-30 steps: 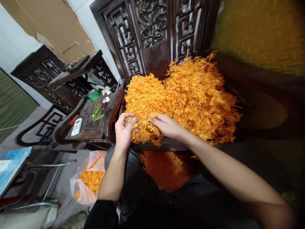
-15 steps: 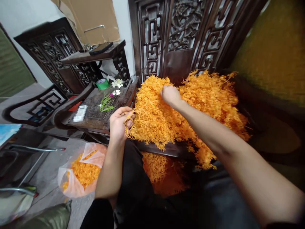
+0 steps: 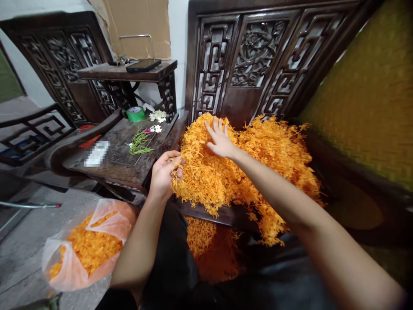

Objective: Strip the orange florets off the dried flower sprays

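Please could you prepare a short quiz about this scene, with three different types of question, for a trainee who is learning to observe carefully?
1. True or false: the left hand holds orange strands, and the right hand has its fingers spread.
2. Fill in: the plastic bag with orange pieces rests on the ____.
3. Which of these is nearest the white flowers?
a) black phone
b) roll of green tape
c) plastic bag

Key: 1 true; 2 floor; 3 b.

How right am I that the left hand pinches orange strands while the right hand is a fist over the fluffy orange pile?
The fist is wrong: the head view shows the right hand open, fingers spread, over the fluffy orange pile. The left hand pinches orange strands.
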Action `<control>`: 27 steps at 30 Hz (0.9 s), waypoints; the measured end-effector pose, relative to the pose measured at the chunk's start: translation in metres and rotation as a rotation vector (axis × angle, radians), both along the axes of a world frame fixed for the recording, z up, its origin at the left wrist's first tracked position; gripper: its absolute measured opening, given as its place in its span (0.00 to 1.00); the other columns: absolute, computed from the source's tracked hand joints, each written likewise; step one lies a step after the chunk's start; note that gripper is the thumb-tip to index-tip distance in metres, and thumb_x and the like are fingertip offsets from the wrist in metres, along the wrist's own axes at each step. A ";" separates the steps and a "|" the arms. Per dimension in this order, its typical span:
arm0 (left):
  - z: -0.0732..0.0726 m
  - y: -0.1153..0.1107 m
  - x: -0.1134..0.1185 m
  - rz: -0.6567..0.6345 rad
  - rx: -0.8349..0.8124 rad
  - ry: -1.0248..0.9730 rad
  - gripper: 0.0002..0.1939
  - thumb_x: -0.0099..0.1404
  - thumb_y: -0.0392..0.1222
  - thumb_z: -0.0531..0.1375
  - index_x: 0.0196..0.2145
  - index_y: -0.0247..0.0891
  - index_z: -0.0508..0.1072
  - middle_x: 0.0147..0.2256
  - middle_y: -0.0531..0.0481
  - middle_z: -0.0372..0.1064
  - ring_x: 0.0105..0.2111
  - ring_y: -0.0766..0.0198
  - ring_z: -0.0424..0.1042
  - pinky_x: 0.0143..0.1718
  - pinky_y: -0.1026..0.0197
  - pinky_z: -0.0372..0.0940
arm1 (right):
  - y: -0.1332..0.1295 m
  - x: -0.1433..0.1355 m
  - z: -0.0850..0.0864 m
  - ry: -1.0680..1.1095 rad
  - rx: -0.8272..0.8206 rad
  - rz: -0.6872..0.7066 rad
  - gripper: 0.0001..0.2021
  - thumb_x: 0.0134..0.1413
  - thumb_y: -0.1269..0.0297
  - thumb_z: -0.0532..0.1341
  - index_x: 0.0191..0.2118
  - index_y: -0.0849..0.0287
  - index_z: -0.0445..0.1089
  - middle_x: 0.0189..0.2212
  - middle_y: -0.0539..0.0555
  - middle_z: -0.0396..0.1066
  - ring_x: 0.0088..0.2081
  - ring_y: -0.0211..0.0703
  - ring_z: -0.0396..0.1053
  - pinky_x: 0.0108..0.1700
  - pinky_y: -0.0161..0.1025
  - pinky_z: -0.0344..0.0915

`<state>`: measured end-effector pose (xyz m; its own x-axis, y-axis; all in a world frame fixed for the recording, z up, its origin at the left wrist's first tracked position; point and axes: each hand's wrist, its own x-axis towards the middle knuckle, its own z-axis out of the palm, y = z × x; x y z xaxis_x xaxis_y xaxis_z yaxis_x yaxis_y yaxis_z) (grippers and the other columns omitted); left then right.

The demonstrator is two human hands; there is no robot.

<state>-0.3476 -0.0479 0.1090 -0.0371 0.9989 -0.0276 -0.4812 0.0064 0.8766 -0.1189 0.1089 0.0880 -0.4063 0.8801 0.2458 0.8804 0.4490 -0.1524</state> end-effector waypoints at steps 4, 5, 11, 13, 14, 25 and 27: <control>0.002 -0.001 0.003 0.014 -0.007 0.048 0.23 0.52 0.45 0.69 0.42 0.34 0.67 0.31 0.53 0.70 0.18 0.76 0.64 0.18 0.70 0.54 | -0.054 0.006 0.017 0.382 0.473 -0.025 0.29 0.65 0.61 0.45 0.69 0.57 0.57 0.71 0.62 0.53 0.72 0.55 0.49 0.70 0.60 0.50; 0.002 -0.001 0.005 0.017 -0.007 0.058 0.23 0.53 0.45 0.69 0.42 0.34 0.67 0.31 0.53 0.70 0.18 0.76 0.64 0.18 0.70 0.55 | -0.072 0.007 0.019 0.486 0.546 -0.013 0.25 0.67 0.61 0.46 0.65 0.58 0.62 0.64 0.64 0.62 0.67 0.54 0.59 0.66 0.57 0.59; -0.001 -0.010 0.023 -0.031 0.020 0.091 0.23 0.56 0.43 0.68 0.47 0.33 0.70 0.38 0.47 0.72 0.28 0.74 0.71 0.26 0.70 0.65 | -0.181 -0.004 0.011 0.533 0.453 0.521 0.18 0.61 0.72 0.58 0.55 0.50 0.68 0.41 0.55 0.74 0.39 0.46 0.73 0.41 0.46 0.72; -0.003 -0.015 0.032 -0.044 0.040 0.100 0.26 0.56 0.43 0.69 0.51 0.34 0.70 0.44 0.44 0.73 0.36 0.71 0.75 0.34 0.70 0.70 | -0.200 -0.010 0.005 0.599 0.196 0.437 0.24 0.60 0.67 0.64 0.62 0.52 0.64 0.48 0.57 0.74 0.43 0.46 0.74 0.46 0.47 0.73; -0.004 -0.017 0.036 -0.052 0.046 0.104 0.28 0.56 0.43 0.69 0.53 0.34 0.69 0.48 0.43 0.72 0.40 0.70 0.76 0.38 0.69 0.71 | -0.205 -0.012 0.002 0.661 0.096 0.373 0.26 0.60 0.64 0.66 0.63 0.53 0.63 0.50 0.58 0.73 0.45 0.46 0.73 0.48 0.48 0.72; 0.007 -0.032 0.035 0.228 0.366 0.934 0.23 0.62 0.47 0.66 0.54 0.40 0.79 0.44 0.44 0.70 0.36 0.73 0.65 0.43 0.69 0.67 | -0.191 0.025 -0.005 1.311 -0.654 0.100 0.26 0.52 0.57 0.72 0.53 0.61 0.67 0.35 0.53 0.74 0.32 0.35 0.68 0.34 0.35 0.62; 0.016 -0.038 0.035 0.246 0.501 1.048 0.18 0.61 0.44 0.67 0.49 0.41 0.82 0.45 0.44 0.70 0.44 0.68 0.68 0.53 0.65 0.67 | -0.193 0.033 -0.002 1.264 -0.751 0.166 0.28 0.52 0.58 0.72 0.54 0.61 0.64 0.33 0.52 0.75 0.28 0.34 0.65 0.30 0.34 0.58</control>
<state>-0.3128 -0.0858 0.1247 -0.0016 0.8526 0.5226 0.5320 -0.4418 0.7223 -0.0858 -0.0841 0.0865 -0.3807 0.9244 0.0236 -0.0627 -0.0003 -0.9980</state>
